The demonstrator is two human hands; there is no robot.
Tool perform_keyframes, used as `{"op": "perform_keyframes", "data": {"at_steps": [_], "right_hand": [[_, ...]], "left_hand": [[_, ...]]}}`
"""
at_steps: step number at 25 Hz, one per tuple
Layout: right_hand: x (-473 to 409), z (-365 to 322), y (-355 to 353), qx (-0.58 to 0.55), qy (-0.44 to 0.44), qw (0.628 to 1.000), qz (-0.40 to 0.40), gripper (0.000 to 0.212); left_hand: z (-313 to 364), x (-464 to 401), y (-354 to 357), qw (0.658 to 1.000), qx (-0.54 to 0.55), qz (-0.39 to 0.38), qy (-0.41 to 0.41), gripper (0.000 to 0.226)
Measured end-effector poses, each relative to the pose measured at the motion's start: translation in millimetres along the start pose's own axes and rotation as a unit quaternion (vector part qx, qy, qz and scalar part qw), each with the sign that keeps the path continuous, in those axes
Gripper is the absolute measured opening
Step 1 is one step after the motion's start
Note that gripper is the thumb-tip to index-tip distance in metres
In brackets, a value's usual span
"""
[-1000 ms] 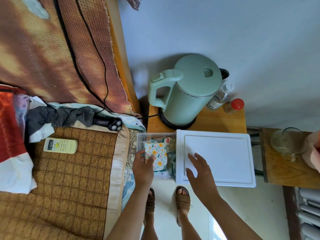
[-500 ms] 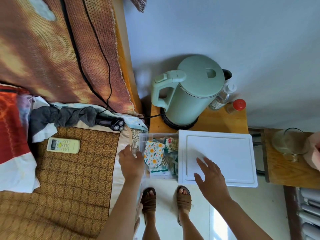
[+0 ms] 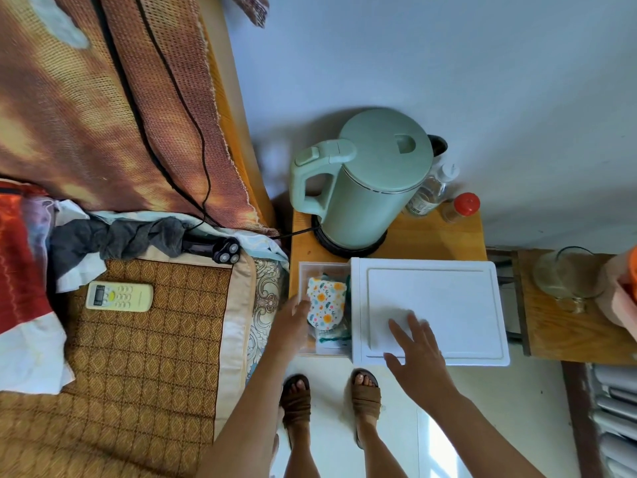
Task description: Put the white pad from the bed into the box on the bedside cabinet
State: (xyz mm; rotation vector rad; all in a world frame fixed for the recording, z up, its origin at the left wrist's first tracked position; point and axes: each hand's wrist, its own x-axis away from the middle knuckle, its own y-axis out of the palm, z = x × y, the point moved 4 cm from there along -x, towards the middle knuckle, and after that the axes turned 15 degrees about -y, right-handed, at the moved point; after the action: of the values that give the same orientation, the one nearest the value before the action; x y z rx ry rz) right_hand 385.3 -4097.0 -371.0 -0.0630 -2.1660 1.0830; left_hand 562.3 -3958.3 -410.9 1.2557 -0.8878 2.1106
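Now the white pad [image 3: 325,301], printed with small orange and yellow flowers, is seen lying inside the box [image 3: 312,270], a clear plastic one placed on the front left part of the bedside cabinet [image 3: 413,236]. Its long axis runs from the front of the box toward the back, in the direction of the kettle [image 3: 365,181], and its flat printed face is turned upward. Only one such pad is counted; under it some other packets are noticed, but their number cannot be told clearly because they are partly covered.

One white lid [image 3: 431,308] is laid over the right part of the box, so that only the left part of the box is uncovered. The left hand [image 3: 293,322] is held at the left front edge of the box, just beside the pad; its fingers are loosely spread and nothing is gripped by them, though the fingertips are blurred. The right hand [image 3: 413,353] is spread open over the front left corner of the lid, with the fingers extended and nothing held.

Behind the box, one green kettle is standing on its black base. Right of the kettle, one clear bottle [image 3: 431,191] and one small jar with a red cap [image 3: 462,207] are counted. Left of the box, on the bed, one remote control [image 3: 119,296] and one black shaver [image 3: 220,250] are lying.
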Motion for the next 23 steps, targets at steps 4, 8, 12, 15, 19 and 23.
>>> {"op": "perform_keyframes", "data": {"at_steps": [4, 8, 12, 15, 19, 23], "right_hand": [[1, -2, 0, -0.004, 0.001, 1.0, 0.0, 0.061], [2, -3, -1, 0.003, 0.009, 1.0, -0.017, 0.061], [2, -3, -2, 0.004, 0.01, 1.0, -0.029, 0.061], [1, -4, -2, 0.005, 0.01, 0.999, -0.037, 0.061], [-1, -5, 0, -0.002, 0.004, 0.999, -0.049, 0.062], [4, -8, -7, -0.022, -0.013, 0.999, -0.047, 0.06]], "left_hand": [[8, 12, 38, 0.996, 0.021, -0.084, -0.014, 0.048], [15, 20, 66, 0.988, 0.08, -0.126, -0.035, 0.046], [19, 21, 77, 0.99, 0.07, -0.119, -0.019, 0.048], [17, 20, 78, 0.99, 0.076, -0.121, -0.02, 0.047], [8, 23, 77, 0.992, 0.066, -0.105, -0.009, 0.048], [-13, 40, 67, 0.999, -0.041, -0.014, 0.009, 0.052]]}}
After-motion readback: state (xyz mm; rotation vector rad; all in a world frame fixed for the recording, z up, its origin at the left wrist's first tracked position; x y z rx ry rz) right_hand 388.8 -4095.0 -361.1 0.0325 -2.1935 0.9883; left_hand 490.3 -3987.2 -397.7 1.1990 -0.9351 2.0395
